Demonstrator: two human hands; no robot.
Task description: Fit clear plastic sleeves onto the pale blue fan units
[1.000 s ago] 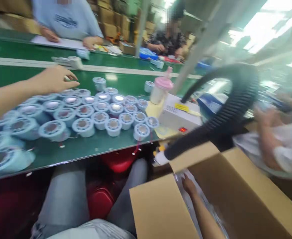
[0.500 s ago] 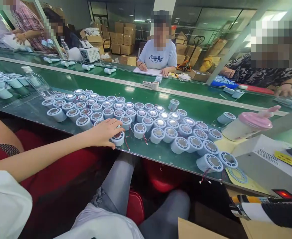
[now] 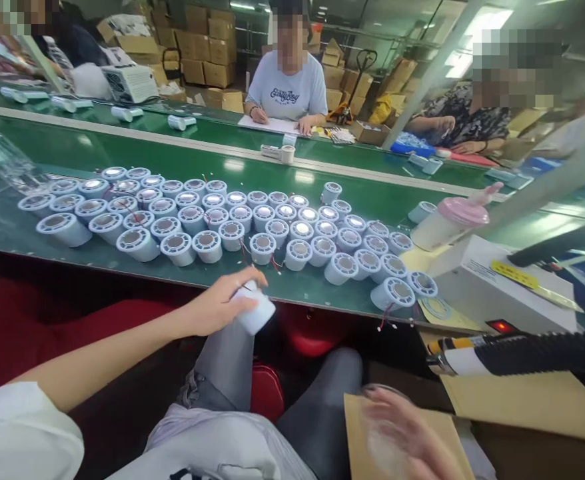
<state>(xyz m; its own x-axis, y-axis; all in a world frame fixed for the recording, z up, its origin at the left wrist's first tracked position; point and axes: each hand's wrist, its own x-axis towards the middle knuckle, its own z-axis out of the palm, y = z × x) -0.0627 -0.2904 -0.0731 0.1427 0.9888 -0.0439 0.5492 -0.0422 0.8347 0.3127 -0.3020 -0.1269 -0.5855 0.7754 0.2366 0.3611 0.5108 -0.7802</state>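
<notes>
A person's left hand (image 3: 217, 308) grips 1 white cap (image 3: 255, 312) below the belt (image 3: 172, 160) edge, over the lap; the light hold could let it drop to the floor. The right hand (image 3: 407, 440), blurred over a box (image 3: 522, 400), cannot be read. Rows of caps (image 3: 232, 223), a pink-lidded bottle (image 3: 447, 223) and a hose (image 3: 532, 353) crowd the way.

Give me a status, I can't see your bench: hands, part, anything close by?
Left hand holds one white round part off the table edge. Right hand blurred over the cardboard box flap, grip unclear. Rows of round parts on the green table.
</notes>
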